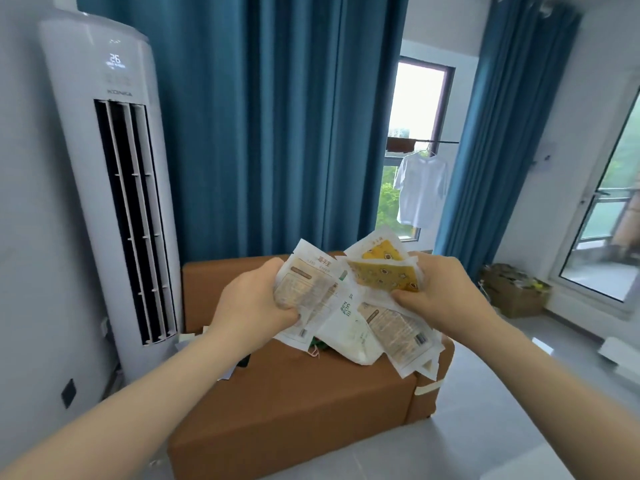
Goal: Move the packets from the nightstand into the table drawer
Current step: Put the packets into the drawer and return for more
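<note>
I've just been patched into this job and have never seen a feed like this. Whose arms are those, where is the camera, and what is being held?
There is no machine here. A person wears one wide-angle camera on the head, looking forward and down, so the two bare arms reaching in from the bottom are that person's own. The left hand and the right hand both grip one loose bunch of packets, with fingers curled round its sides. A yellow packet shows at the top right of the bunch. The bunch is held over the brown nightstand; I cannot tell whether its lowest packets touch the top. A white tower air conditioner stands on the left, with blue curtains behind. No table drawer is in view.
</note>
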`<action>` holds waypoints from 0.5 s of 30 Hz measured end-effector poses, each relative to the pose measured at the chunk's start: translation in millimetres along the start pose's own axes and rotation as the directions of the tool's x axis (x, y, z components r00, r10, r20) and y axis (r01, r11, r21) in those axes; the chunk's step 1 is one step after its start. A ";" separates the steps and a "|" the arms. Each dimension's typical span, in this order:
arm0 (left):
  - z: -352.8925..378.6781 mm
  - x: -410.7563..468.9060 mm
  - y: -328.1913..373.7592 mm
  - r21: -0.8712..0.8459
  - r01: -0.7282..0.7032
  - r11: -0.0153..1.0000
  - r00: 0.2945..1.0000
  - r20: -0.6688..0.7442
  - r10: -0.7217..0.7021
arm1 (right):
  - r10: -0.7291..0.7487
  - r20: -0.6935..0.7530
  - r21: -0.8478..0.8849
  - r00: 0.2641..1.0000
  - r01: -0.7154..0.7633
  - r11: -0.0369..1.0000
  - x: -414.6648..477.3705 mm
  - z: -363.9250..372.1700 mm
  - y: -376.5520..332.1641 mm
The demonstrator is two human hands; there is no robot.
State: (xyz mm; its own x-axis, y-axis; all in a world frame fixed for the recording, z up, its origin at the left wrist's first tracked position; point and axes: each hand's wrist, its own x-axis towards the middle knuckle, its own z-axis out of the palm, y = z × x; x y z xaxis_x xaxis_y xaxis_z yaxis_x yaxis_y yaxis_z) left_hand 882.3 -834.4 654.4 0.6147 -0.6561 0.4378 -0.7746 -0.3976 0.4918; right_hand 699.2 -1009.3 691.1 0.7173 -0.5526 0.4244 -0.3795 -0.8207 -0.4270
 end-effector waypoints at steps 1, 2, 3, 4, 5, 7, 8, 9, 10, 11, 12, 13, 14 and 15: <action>9.5 13.6 -1.2 -0.011 -0.012 1.000 1.000 0.007 0.012 | 0.016 0.001 -0.013 1.000 -0.016 1.000 9.7 3.7 8.7; 18.9 27.4 -2.8 -0.021 -0.026 0.999 1.000 0.016 0.027 | 0.034 -0.001 -0.019 0.999 -0.034 0.999 19.4 7.4 16.8; 28.2 41.2 -4.3 -0.031 -0.040 0.999 0.999 0.026 0.041 | 0.053 -0.006 -0.027 0.999 -0.054 0.998 29.2 10.8 23.9; 37.5 55.3 -6.3 -0.041 -0.054 0.998 0.998 0.038 0.055 | 0.070 -0.013 -0.039 0.997 -0.071 0.997 39.0 14.1 30.5; 46.1 69.6 -8.6 -0.052 -0.066 0.996 0.996 0.053 0.069 | 0.084 -0.024 -0.056 0.996 -0.085 0.995 49.0 17.2 36.8; 61.8 99.4 -13.3 -0.078 -0.095 0.992 0.992 0.076 0.101 | 0.116 -0.050 -0.087 0.992 -0.120 0.989 69.6 22.6 48.2; 69.4 114.6 -15.0 -0.089 -0.108 0.990 0.990 0.086 0.115 | 0.136 -0.060 -0.102 0.989 -0.141 0.985 79.7 24.7 53.6; 77.2 129.7 -16.0 -0.100 -0.121 0.988 0.987 0.099 0.131 | 0.158 -0.070 -0.118 0.985 -0.165 0.979 89.9 26.3 59.4; 85.8 143.8 -16.6 -0.113 -0.135 0.984 0.982 0.116 0.148 | 0.179 -0.080 -0.133 0.981 -0.189 0.973 99.1 27.7 65.5; 94.7 157.2 -16.9 -0.129 -0.147 0.981 0.976 0.139 0.165 | 0.201 -0.087 -0.146 0.976 -0.212 0.966 107.6 29.2 71.9; 103.9 170.1 -16.7 -0.146 -0.159 0.976 0.970 0.161 0.182 | 0.222 -0.093 -0.153 0.970 -0.235 0.960 115.4 31.0 79.1; 113.9 182.3 -16.2 -0.162 -0.172 0.972 0.963 0.180 0.201 | 0.250 -0.098 -0.154 0.963 -0.263 0.952 122.6 33.1 87.2; 125.6 193.8 -15.3 -0.174 -0.187 0.967 0.955 0.197 0.220 | 0.284 -0.104 -0.150 0.953 -0.297 0.943 128.9 35.2 96.6; 138.1 204.2 -13.1 -0.184 -0.197 0.963 0.947 0.219 0.236 | 0.320 -0.108 -0.143 0.941 -0.333 0.932 133.8 37.3 107.0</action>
State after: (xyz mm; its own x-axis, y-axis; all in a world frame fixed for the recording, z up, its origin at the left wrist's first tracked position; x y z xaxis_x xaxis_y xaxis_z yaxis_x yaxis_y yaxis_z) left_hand 997.4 -1051.7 633.4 0.3668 -0.8556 0.3652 -0.8396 -0.1354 0.5261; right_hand 776.3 -1165.6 672.4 0.4906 -0.7984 0.3491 -0.6761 -0.6015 -0.4255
